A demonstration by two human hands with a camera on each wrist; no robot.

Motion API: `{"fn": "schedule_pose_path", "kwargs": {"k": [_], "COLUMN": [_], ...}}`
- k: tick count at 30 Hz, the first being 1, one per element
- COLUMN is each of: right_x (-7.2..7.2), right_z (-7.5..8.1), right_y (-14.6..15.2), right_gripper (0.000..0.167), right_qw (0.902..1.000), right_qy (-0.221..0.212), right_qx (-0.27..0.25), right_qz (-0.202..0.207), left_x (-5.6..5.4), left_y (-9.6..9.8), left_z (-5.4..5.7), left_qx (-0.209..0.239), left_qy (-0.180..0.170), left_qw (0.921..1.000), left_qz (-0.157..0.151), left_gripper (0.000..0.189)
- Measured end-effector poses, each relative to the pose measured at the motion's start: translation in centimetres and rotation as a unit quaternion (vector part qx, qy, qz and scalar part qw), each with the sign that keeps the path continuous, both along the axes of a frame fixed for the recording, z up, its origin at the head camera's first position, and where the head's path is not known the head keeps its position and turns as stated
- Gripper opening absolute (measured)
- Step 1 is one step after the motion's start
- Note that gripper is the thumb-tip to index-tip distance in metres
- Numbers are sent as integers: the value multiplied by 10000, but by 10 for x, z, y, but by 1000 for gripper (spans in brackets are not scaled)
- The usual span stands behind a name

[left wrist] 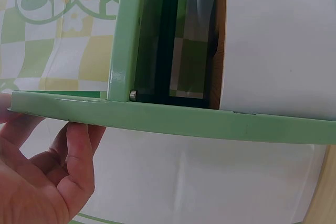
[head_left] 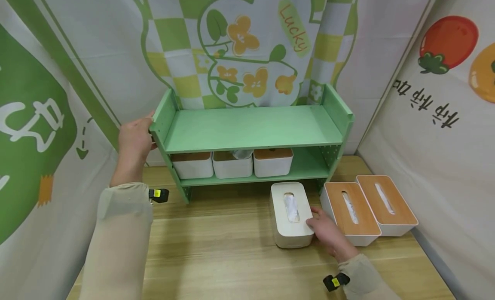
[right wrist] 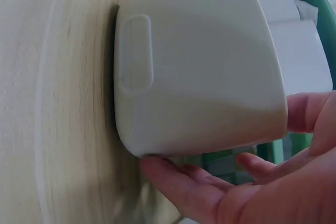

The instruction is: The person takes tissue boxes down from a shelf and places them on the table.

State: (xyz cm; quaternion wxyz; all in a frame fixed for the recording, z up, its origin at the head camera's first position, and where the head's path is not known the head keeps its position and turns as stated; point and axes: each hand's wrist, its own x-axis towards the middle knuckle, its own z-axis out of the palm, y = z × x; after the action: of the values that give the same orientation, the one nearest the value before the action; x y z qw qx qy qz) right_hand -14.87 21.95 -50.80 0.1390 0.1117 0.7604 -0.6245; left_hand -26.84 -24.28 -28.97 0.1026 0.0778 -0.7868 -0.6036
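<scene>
My left hand (head_left: pixel 135 136) holds the upper left side panel of a green two-tier shelf (head_left: pixel 251 127). In the left wrist view, the thumb is on one side of the panel's edge and bent fingers (left wrist: pixel 79 150) are on the other. A white tissue box (head_left: pixel 281 214) with a pale lid and a tissue in its slot stands on the table before the shelf. My right hand (head_left: pixel 328 233) touches this box's right side, fingers (right wrist: pixel 176 184) fairly straight and reaching to its lower corner, thumb (right wrist: pixel 302 113) at the lid edge.
Two white tissue boxes with wood-coloured lids, a nearer one (head_left: pixel 349 205) and a farther one (head_left: pixel 386 201), stand side by side at right. Several similar boxes (head_left: pixel 232 167) fill the lower shelf's left and middle. The wooden table (head_left: pixel 216 257) is bordered by printed curtains (head_left: pixel 437 132).
</scene>
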Motion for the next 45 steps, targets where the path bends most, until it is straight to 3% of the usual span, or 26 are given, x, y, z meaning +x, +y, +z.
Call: {"fn": "schedule_pose_path", "kwargs": {"k": [3,5,7,12,14,16,29,37,45], "right_x": [3,8,13,25,30,33,37,39,39], "right_z": [5,9,12,16,16,16,17,23,17], "right_y": [-2,-5,-9,-22,-27,-30,-32,-28,-31], "right_gripper": [61,62,60,37,30,27,23,23,18], "right_qw": [9919,9720,9385,8341,8050,7893,7610,7633,7555], "right_qy": [567,1138,1816,3385,3752,3968,4040,3777,4231], "right_qx": [1115,2028,2911,4311,4527,4581,4897,5080,4802], "right_qz": [229,347,389,617,790,984,1336,1288,1399], "left_x": [0,0,0,-1,-2,-2,-2,-3,-2], "left_y": [0,0,0,-1,-1,-1,-1,-1,-1], "left_z": [0,0,0,-1,-2,-2,-3,-2,-3], "left_qx": [19,27,5,-10,-35,-75,-125,-114,-77], "left_qy": [9,23,33,-7,-31,-52,7,44,68], "left_qw": [10000,10000,10000,10000,10000,10000,9999,9999,9999], "left_qz": [-7,-5,7,18,18,26,2,20,-38], "left_gripper": [49,49,49,51,51,50,48,48,45]}}
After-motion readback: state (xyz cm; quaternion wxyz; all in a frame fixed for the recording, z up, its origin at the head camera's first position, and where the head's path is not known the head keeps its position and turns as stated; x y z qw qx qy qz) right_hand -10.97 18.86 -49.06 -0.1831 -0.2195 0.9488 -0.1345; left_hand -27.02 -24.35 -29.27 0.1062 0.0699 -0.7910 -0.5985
